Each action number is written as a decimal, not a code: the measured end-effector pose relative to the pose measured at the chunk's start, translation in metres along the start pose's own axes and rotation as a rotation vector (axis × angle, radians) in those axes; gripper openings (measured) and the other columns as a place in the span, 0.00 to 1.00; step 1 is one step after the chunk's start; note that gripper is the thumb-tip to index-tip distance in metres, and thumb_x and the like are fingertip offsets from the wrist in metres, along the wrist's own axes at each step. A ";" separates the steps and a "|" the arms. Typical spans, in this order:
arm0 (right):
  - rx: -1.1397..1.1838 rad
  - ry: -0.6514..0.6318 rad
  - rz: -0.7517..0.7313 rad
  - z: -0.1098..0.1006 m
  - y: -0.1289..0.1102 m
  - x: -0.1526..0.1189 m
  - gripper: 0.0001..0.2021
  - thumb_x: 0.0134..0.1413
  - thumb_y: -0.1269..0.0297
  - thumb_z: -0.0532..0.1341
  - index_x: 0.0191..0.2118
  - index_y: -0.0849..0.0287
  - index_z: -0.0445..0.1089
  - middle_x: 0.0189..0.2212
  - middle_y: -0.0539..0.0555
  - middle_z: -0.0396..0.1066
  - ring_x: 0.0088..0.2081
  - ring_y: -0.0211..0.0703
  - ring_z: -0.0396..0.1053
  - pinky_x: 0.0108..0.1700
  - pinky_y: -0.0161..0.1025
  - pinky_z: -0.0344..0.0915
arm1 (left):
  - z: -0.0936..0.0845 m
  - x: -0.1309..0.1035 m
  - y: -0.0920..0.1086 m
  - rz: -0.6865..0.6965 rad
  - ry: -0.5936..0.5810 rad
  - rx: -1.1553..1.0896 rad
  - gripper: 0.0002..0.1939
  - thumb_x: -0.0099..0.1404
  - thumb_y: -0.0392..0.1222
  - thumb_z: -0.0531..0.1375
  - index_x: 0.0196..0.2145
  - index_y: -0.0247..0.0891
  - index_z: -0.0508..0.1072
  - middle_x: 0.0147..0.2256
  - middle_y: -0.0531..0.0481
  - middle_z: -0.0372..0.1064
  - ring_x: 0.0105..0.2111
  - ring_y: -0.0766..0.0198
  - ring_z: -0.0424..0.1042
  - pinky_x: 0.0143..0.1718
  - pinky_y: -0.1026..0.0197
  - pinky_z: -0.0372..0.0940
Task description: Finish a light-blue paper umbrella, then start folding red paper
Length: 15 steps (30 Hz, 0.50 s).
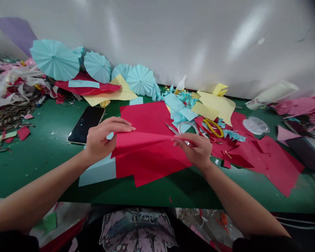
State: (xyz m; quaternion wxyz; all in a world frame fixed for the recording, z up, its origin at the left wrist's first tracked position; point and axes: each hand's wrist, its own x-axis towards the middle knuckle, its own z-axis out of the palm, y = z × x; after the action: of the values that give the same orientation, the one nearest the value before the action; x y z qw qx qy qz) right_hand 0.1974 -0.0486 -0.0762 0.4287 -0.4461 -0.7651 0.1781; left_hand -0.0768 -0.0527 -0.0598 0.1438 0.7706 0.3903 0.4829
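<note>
A folded piece of red paper (141,140) is stretched between my two hands, above more red sheets (149,169) on the green table. My left hand (102,138) grips its left end, fingers along the upper edge and thumb below. At the right end, my right hand (196,148) pinches the fold between thumb and fingers. Just behind the right hand lie scissors with pale loop handles (188,127), their blade pointing left. A light blue sheet (98,172) sticks out from under the red paper at the left.
A black phone (86,124) lies behind my left hand. Pleated blue paper rosettes (140,79) lean against the wall. Yellow-handled scissors (214,127), paper scraps and red sheets (273,161) cover the right side. A tangled heap of ribbons (13,84) stands far left.
</note>
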 end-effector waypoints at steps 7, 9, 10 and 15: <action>-0.280 -0.059 -0.324 -0.005 0.024 -0.003 0.10 0.54 0.67 0.55 0.34 0.50 0.73 0.37 0.52 0.75 0.38 0.43 0.72 0.38 0.43 0.71 | 0.003 -0.013 -0.026 0.247 -0.057 0.443 0.07 0.63 0.41 0.53 0.32 0.45 0.72 0.41 0.52 0.73 0.46 0.59 0.68 0.47 0.51 0.61; -0.348 -0.116 -0.430 -0.004 0.030 0.000 0.10 0.55 0.70 0.54 0.35 0.53 0.72 0.40 0.54 0.74 0.40 0.42 0.71 0.40 0.41 0.70 | 0.007 -0.014 -0.033 0.243 -0.204 0.504 0.11 0.65 0.38 0.50 0.33 0.43 0.72 0.44 0.51 0.71 0.49 0.59 0.65 0.50 0.51 0.58; -0.379 -0.164 -0.477 -0.002 0.032 0.002 0.10 0.55 0.70 0.53 0.36 0.55 0.72 0.40 0.55 0.73 0.41 0.42 0.70 0.41 0.41 0.69 | 0.010 -0.014 -0.035 0.249 -0.303 0.520 0.13 0.66 0.37 0.48 0.34 0.42 0.72 0.46 0.49 0.71 0.51 0.59 0.64 0.51 0.51 0.57; -0.475 -0.447 -0.576 0.008 0.037 0.008 0.13 0.57 0.71 0.50 0.36 0.61 0.72 0.38 0.57 0.73 0.44 0.44 0.66 0.44 0.42 0.67 | 0.020 -0.012 -0.040 0.302 -0.674 0.545 0.18 0.65 0.30 0.43 0.38 0.32 0.72 0.46 0.40 0.69 0.49 0.58 0.66 0.53 0.50 0.57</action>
State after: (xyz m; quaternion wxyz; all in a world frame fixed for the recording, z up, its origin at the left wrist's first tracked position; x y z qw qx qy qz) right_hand 0.2087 -0.0206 -0.1012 0.1699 -0.2510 -0.9522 -0.0378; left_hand -0.0810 -0.0321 -0.1006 -0.0172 0.9426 0.3179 0.1005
